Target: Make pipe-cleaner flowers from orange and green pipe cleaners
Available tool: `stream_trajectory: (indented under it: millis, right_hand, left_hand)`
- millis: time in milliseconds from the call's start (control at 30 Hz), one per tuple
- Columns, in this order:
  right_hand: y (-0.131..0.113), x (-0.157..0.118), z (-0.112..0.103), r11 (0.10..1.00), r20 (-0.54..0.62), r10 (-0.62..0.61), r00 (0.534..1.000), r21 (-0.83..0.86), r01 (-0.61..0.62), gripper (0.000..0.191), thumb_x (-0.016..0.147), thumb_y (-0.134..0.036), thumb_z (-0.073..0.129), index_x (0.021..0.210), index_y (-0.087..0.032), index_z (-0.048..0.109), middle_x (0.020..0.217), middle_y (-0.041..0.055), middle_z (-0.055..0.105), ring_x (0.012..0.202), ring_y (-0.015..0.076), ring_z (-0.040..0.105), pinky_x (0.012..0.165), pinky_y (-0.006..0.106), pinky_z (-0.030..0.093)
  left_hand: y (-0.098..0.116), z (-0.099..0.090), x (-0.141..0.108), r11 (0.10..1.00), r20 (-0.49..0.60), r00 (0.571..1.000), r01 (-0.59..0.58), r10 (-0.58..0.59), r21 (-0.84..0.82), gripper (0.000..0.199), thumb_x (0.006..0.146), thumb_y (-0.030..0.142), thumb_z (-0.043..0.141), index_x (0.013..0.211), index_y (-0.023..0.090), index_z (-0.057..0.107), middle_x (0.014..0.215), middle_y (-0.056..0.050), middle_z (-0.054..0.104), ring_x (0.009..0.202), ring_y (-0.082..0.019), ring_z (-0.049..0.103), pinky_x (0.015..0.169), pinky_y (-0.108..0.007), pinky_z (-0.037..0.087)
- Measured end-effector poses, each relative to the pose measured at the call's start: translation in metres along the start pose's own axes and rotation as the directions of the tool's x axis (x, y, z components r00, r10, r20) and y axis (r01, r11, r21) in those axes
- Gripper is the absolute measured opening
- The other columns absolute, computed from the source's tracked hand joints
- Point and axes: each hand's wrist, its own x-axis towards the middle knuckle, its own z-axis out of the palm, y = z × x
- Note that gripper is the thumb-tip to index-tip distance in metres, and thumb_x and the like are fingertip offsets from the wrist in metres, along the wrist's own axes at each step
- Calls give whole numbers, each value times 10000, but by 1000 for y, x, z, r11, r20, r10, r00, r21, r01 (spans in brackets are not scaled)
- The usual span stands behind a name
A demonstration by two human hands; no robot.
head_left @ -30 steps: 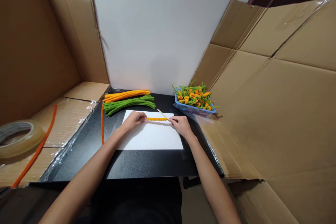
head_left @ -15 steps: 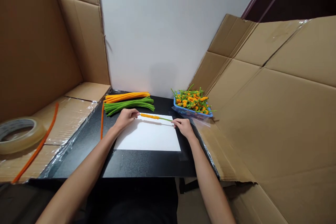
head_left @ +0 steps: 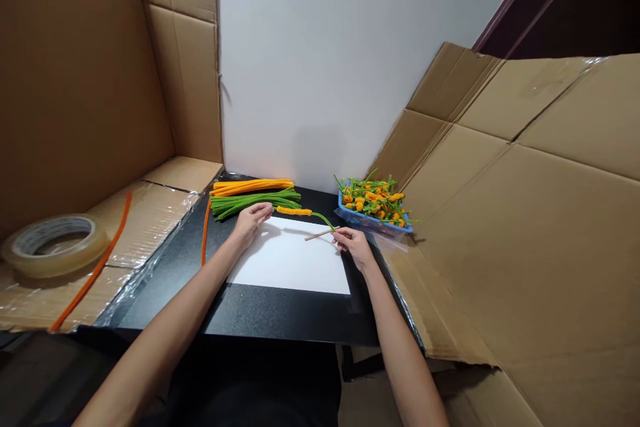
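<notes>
A green pipe cleaner point(head_left: 323, 217) has an orange pipe cleaner coil point(head_left: 294, 211) wound around its left part, and its bare right part bends downward. At its left end, my left hand point(head_left: 254, 221) is closed, the fingertips pinching the green tip. My right hand point(head_left: 353, 243) is closed on a thin light-brown stick point(head_left: 320, 235), which points left over the white sheet point(head_left: 290, 257). The green pipe cleaner's right end meets the right fingertips; whether they grip it too is hard to make out.
Behind my left hand lie bundles of orange pipe cleaners point(head_left: 253, 185) and green pipe cleaners point(head_left: 240, 203). A blue basket point(head_left: 375, 222) of orange-and-green pieces stands back right. Clear tape point(head_left: 97, 247) and orange-red strips point(head_left: 113, 243) lie left. Cardboard walls point(head_left: 475, 213) flank the black table point(head_left: 280, 313).
The stick now shows in my right fingers, apart from the coil. The green part has gone from straight to curved. The view has shifted slightly left.
</notes>
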Motion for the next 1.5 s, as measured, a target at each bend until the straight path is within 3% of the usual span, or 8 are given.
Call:
stream_trajectory:
  millis: [200,433,667,867,1000,1100,1333,1500]
  right_hand:
    - [4,-2,14,1000,85,10,996,-14,-9,403,740,-508,758,870,-126,769,546,-2,593,399,42,317,403,219,168]
    - [-4,-6,22,963,257,47,965,-269,25,448,780,-549,686,823,-112,774,414,-40,458,394,70,324,436,229,225]
    - [-17,-42,83,785,508,-200,838,-429,447,230,898,-312,590,863,-212,794,766,44,752,670,164,637,676,274,449]
    - [-19,-40,82,996,51,-90,995,-6,91,244,784,-400,744,901,-186,759,795,68,755,607,170,662,566,276,487]
    - [-6,-23,65,934,-215,118,970,355,-35,293,691,-430,814,825,-189,712,875,99,764,657,169,680,515,252,475]
    - [5,-11,57,919,-273,109,956,395,8,285,717,-460,773,822,-214,674,930,112,766,755,208,706,512,267,487]
    - [-12,2,75,972,-417,-234,878,-101,211,403,881,-493,579,1088,-165,692,855,104,739,739,212,671,607,296,471]
    - [-35,-6,98,673,-19,-556,831,-597,436,321,931,-336,529,1115,-189,747,848,99,711,755,211,624,765,341,488]
  left_hand:
    - [-2,3,-2,981,-129,992,-30,5,-194,400,529,332,946,817,149,736,869,-59,733,748,-118,650,724,-234,535]
    - [3,-1,9,982,-382,920,-145,89,-121,243,619,216,886,714,103,693,715,-58,704,663,-113,643,703,-237,523]
    - [10,-16,14,975,-498,861,-188,104,-121,190,747,209,799,779,151,622,756,-15,695,672,-97,665,650,-200,517]
    - [7,-9,7,981,-446,894,-124,46,-146,327,765,383,794,817,165,556,815,-34,703,581,-78,610,550,-185,472]
    - [-1,1,0,993,-379,924,-80,44,-81,398,688,440,831,829,157,589,774,-9,675,565,-62,553,548,-184,468]
    - [-4,11,-9,998,-279,959,-62,52,-30,466,636,500,841,855,157,614,749,0,656,602,-85,577,562,-205,487]
    - [-6,31,-27,978,15,994,-113,112,174,543,631,629,805,884,165,679,666,-2,625,555,-105,541,484,-205,409]
    - [-12,35,-34,987,98,995,-25,9,161,510,653,606,809,886,162,716,672,2,605,529,-74,490,483,-198,360]
